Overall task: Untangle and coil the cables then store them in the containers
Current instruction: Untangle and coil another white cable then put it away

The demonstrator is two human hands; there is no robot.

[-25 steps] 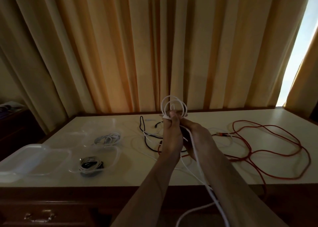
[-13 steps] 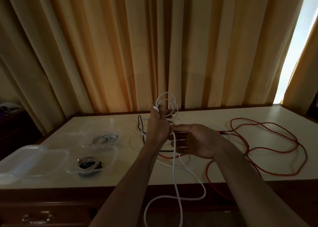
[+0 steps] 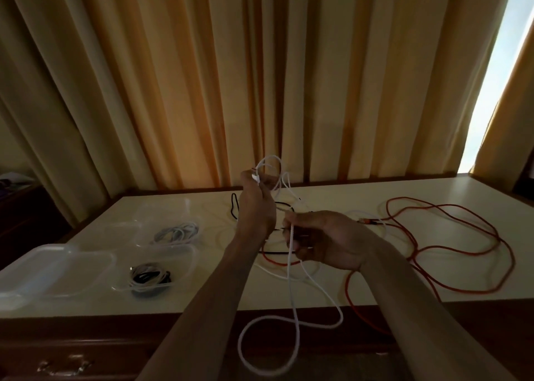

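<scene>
Two hands are working one white cable (image 3: 291, 268) above the table (image 3: 433, 201) right now. The left hand (image 3: 255, 207) is raised, fingers curling round a small bunch of white loops that stand up above its knuckles, with the plug end seeming to poke out by the thumb. The right hand (image 3: 323, 239) is sitting lower and just beside it, fingers (image 3: 290, 230) curling in and pinching the strand as it drops away, hanging past the table edge in a loose figure-eight.

To do this well, I'd say the right hand should be feeding slack upward smoothly, letting the strand slide through a light pinch so twists are working themselves out, while the left is laying each new loop the same size as those it is holding. That dangling crossover looks like it could snag, so it wants shaking straight first.

Still waiting on the table: the red cable (image 3: 462, 236) sprawling to the right and a black cable (image 3: 235, 210) behind the hands. At the left, two clear containers (image 3: 185, 253) are already holding coils
</scene>
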